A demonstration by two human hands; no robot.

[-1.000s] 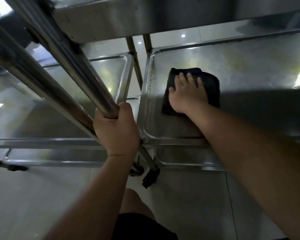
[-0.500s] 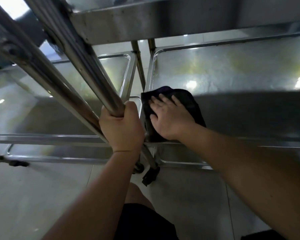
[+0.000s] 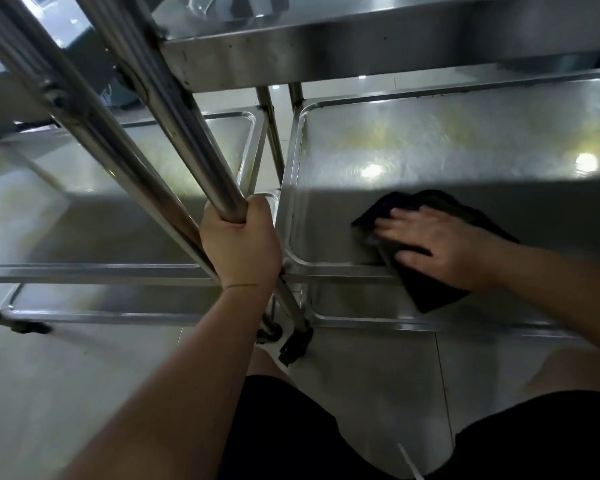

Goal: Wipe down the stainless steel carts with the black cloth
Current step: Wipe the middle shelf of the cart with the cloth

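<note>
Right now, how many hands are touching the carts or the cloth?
2. The left hand grips the slanted cart tube; the right hand presses the black cloth flat on the right cart's shelf.

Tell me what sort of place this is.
Probably a commercial kitchen or canteen service area: two tiered stainless steel carts on black casters stand on a pale tiled floor.

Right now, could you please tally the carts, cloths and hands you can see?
Stainless steel carts: 2 (left cart, right cart)
Black cloth: 1
Hands: 2 (left hand, right hand)
Total: 5
</note>
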